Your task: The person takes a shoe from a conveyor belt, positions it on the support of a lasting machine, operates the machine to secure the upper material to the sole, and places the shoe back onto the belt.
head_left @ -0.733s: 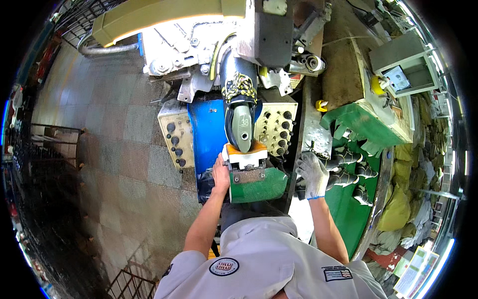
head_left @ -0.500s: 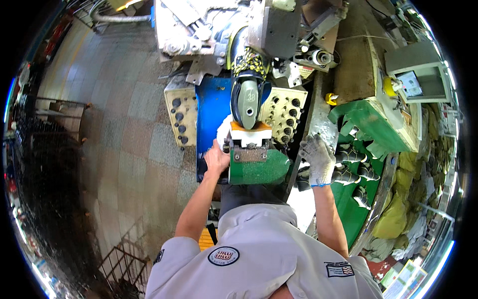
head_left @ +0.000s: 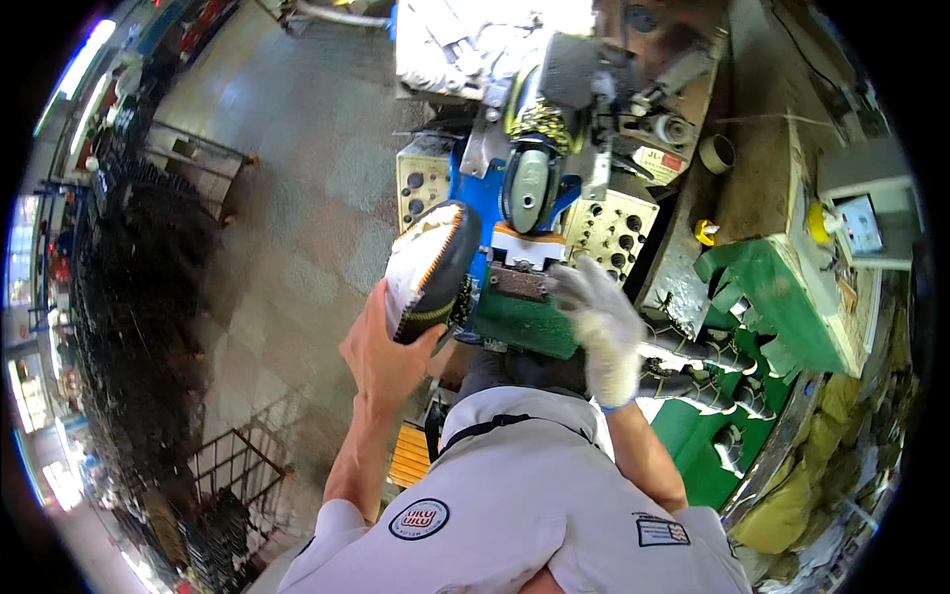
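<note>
Black shoe (head_left: 440,272), head view: grasped at its near end by left hand (head_left: 384,346), pale underside showing, rest extending beyond the grip. Right of that grip: green guard (head_left: 520,322), clamped laced shoe (head_left: 539,124) beyond. Gloved right hand (head_left: 599,322) beside guard; can't tell if holding anything. More shoes (head_left: 730,447) right of it.

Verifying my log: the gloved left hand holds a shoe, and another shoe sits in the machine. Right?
Not quite: the head view shows the left hand bare; the right hand wears the glove. Otherwise correct: the left hand holds a shoe, and another shoe sits in the machine.
</note>
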Demonstrator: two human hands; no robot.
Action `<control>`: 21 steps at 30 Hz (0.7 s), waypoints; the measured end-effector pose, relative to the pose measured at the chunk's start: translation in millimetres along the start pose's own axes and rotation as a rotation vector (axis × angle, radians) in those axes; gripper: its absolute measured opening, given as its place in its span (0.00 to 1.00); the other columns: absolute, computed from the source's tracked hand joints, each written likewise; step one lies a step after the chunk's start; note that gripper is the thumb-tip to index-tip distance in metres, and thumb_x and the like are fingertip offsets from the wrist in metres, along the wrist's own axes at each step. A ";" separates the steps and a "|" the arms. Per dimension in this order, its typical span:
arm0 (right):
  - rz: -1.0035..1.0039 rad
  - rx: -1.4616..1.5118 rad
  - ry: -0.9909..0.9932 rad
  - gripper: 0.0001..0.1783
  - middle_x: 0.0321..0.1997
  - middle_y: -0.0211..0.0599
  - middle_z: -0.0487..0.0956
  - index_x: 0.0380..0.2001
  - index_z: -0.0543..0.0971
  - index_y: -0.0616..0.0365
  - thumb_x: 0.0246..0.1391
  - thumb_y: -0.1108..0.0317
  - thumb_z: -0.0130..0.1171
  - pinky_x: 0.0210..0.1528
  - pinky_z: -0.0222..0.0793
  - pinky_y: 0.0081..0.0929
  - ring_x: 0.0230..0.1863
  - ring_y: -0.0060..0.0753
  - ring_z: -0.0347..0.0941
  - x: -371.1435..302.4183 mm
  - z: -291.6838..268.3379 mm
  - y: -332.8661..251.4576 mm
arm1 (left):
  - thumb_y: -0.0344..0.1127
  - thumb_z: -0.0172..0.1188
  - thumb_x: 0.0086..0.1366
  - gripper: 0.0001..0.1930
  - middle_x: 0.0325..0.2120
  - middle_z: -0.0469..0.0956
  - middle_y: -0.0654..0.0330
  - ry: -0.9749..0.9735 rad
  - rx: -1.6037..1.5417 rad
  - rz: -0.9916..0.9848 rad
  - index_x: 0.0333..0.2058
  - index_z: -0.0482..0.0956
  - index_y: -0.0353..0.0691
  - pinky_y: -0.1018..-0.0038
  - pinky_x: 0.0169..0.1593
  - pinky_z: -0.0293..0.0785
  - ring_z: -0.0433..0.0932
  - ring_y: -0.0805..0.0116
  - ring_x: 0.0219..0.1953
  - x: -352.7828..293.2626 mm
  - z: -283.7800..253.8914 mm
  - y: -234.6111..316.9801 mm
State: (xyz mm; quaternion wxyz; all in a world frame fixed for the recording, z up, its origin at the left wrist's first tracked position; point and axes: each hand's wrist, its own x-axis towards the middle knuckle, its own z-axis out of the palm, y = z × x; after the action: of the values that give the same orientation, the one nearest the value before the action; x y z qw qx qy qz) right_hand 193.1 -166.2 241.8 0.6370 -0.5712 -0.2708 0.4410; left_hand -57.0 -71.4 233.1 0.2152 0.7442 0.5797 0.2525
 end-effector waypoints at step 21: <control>0.027 -0.082 0.306 0.50 0.51 0.44 0.80 0.69 0.64 0.64 0.42 0.58 0.70 0.57 0.72 0.29 0.50 0.29 0.77 -117.2 -148.6 19.5 | 0.42 0.59 0.71 0.19 0.42 0.83 0.59 -1.595 -0.793 -0.062 0.52 0.81 0.32 0.76 0.51 0.75 0.80 0.73 0.47 -7.8 174.2 243.4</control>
State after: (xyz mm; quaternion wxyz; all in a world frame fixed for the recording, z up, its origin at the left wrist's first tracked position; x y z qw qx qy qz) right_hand 259.9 -341.8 211.8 0.6410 -0.6608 -0.1807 0.3462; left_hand 233.9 -141.0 245.5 0.8031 0.5535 0.1473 -0.1644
